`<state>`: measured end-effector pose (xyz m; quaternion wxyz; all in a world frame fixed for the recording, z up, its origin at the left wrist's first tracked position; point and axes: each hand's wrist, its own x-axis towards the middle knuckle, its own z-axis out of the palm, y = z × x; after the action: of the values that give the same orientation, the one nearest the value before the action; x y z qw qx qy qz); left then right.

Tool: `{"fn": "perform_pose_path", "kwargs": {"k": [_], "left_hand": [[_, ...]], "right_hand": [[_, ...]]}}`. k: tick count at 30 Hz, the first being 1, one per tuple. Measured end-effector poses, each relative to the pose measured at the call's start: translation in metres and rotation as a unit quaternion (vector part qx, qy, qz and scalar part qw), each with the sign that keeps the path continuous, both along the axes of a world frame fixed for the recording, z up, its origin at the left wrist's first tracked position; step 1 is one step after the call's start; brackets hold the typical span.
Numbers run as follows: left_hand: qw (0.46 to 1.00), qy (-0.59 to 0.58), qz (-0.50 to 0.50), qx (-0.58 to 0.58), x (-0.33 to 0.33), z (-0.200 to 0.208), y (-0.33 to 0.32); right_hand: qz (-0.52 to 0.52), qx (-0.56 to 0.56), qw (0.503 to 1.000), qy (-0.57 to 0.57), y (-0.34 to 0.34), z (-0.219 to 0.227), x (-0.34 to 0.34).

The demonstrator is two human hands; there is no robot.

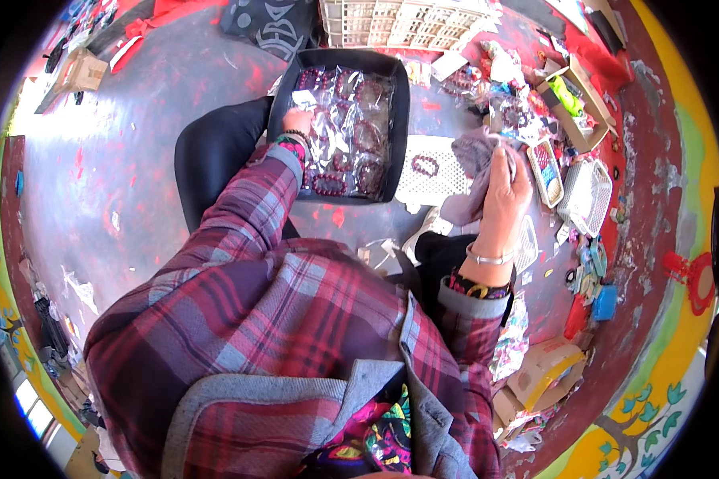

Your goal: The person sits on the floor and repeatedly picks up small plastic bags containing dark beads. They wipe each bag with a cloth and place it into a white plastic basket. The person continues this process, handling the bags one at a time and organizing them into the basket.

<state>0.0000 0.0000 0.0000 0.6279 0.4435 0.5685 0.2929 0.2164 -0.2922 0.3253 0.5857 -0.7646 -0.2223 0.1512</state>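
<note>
A black tray (pixel 400 120) holds several dark red beaded bracelets (pixel 329 184) in clear plastic bags. My left hand (pixel 298 122) is closed at the left inner side of this tray, beside a small white label (pixel 303 98). Whatever its fingers grip is too small to make out. On the right, my right hand (pixel 506 188) is closed on a greyish-mauve cloth (pixel 470 199), which hangs bunched from the fingers. Between the tray and the cloth, one loose dark beaded bracelet (pixel 425 165) lies on a white perforated surface (pixel 411 190).
A cream plastic crate (pixel 407 24) and a dark printed bag (pixel 268 28) stand beyond the tray. On the right are an open cardboard box (pixel 577 108), a small basket of beads (pixel 546 173), a white basket (pixel 589 198) and scattered packets. Another carton (pixel 542 375) sits lower right.
</note>
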Motion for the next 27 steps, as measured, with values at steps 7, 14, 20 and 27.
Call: {"fn": "perform_pose_path", "kwargs": {"k": [7, 14, 20, 27], "left_hand": [[0.979, -0.156, -0.049, -0.12, 0.082, 0.004, -0.014], [0.983, -0.022, -0.154, 0.1, 0.143, -0.074, 0.056], [0.912, 0.306, -0.088, 0.26, 0.146, -0.009, 0.02], [0.811, 0.269, -0.251, 0.455, 0.126, -0.02, -0.033]], "right_hand": [[0.018, -0.095, 0.994, -0.057, 0.007, 0.021, -0.012], [0.059, -0.113, 0.991, -0.032, 0.022, 0.018, -0.006], [0.034, -0.169, 0.983, 0.059, 0.022, 0.019, -0.007], [-0.118, 0.058, 0.988, 0.079, 0.017, 0.026, -0.01]]}}
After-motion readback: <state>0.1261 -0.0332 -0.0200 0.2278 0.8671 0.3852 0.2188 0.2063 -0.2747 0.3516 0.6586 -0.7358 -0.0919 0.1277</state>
